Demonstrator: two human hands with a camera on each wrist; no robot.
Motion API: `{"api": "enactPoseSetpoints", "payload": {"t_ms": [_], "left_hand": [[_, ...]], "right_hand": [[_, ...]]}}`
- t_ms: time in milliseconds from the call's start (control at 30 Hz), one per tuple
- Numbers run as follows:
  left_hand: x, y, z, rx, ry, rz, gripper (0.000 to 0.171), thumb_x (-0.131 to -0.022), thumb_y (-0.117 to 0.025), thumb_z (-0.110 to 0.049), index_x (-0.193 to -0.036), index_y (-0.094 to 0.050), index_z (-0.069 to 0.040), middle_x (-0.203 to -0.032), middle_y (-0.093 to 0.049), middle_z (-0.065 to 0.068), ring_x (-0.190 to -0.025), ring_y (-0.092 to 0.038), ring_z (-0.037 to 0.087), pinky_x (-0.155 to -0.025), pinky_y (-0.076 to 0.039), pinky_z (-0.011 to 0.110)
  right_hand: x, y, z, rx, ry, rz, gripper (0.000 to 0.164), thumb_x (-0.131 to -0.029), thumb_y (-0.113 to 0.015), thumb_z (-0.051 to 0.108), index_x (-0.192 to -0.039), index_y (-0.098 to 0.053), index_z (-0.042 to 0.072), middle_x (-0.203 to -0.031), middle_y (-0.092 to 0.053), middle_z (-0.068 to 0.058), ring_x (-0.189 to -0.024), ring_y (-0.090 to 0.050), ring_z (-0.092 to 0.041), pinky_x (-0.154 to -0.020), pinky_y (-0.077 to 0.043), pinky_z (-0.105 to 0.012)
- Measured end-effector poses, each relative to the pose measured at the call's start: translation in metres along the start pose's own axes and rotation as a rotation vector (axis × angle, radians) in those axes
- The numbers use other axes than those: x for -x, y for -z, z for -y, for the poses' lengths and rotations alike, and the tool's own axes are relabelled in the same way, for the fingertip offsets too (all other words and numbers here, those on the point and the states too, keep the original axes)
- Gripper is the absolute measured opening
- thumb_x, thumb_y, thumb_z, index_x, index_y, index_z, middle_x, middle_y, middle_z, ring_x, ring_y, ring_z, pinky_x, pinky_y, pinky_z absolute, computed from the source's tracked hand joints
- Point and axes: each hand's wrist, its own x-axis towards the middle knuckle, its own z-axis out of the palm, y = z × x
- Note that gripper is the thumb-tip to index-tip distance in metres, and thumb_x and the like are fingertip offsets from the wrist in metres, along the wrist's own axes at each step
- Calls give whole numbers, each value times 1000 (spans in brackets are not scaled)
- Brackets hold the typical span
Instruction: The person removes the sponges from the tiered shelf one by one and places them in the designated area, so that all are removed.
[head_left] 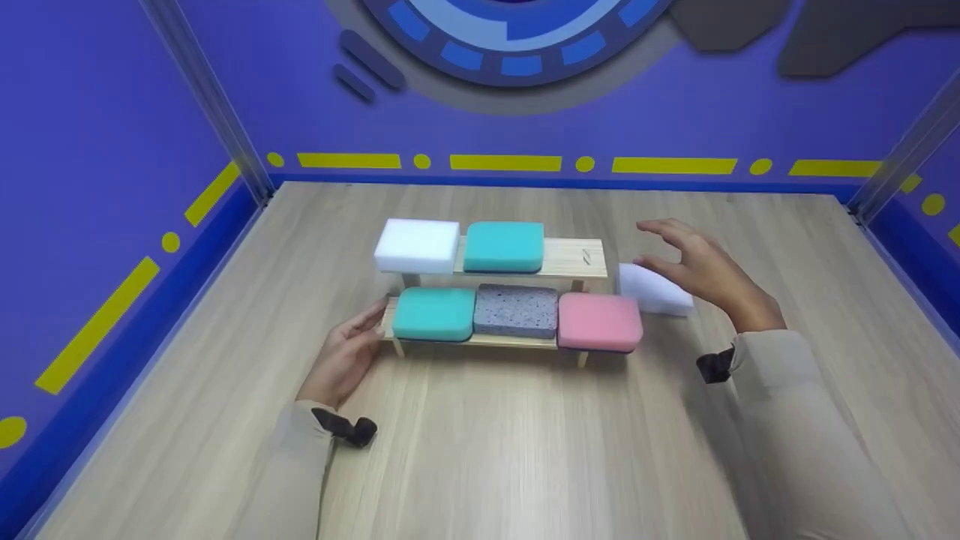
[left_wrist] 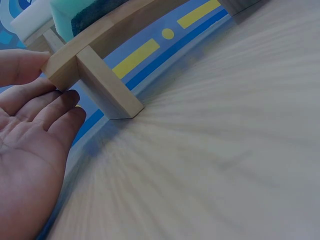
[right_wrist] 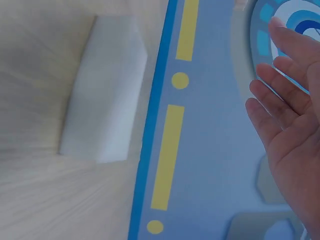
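A two-tier wooden rack [head_left: 574, 259] stands mid-table. My left hand [head_left: 349, 360] pinches the left end of its lower shelf; in the left wrist view the thumb [left_wrist: 22, 66] lies at the shelf's end with fingers below. That shelf carries a teal sponge [head_left: 433, 313], a speckled grey pumice-like block [head_left: 516, 310] and a pink sponge [head_left: 600, 321]. On the upper shelf sit a white sponge block [head_left: 417, 246] and another teal sponge [head_left: 504, 245]. Fingers spread and holding nothing, my right hand [head_left: 705, 270] hovers over a loose white block [head_left: 652, 291] on the table, right of the rack.
The wooden table [head_left: 525, 450] meets a blue back wall [head_left: 517, 135] with yellow markings, and a blue side panel [head_left: 90, 187] rises on the left. The upper shelf's right end is bare wood. Both wrists wear black straps with small cameras.
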Motion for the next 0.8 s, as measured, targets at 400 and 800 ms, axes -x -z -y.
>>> {"api": "enactPoseSetpoints", "payload": {"t_ms": [400,800], "left_hand": [[-1,3,1,-30,-16,21,60,-92,-50,5,-146,-24,10,-158,-20,19,-147,-17,26,-110,-36,18],[-1,0,-1,5,17,-7,56,-93,-44,10,-147,-26,8,-159,-23,15,-148,-18,23,-110,-34,18]], "right_hand": [[-14,0,31,-37,6,54,62,-90,-66,36,-143,-46,10,-148,-42,-16,-134,-40,-43,-110,-34,-57],[-29,-6,56,-33,3,148,71,-88,-67,40,-148,-39,14,-154,-34,-15,-137,-36,-42,-112,-32,-58]]}}
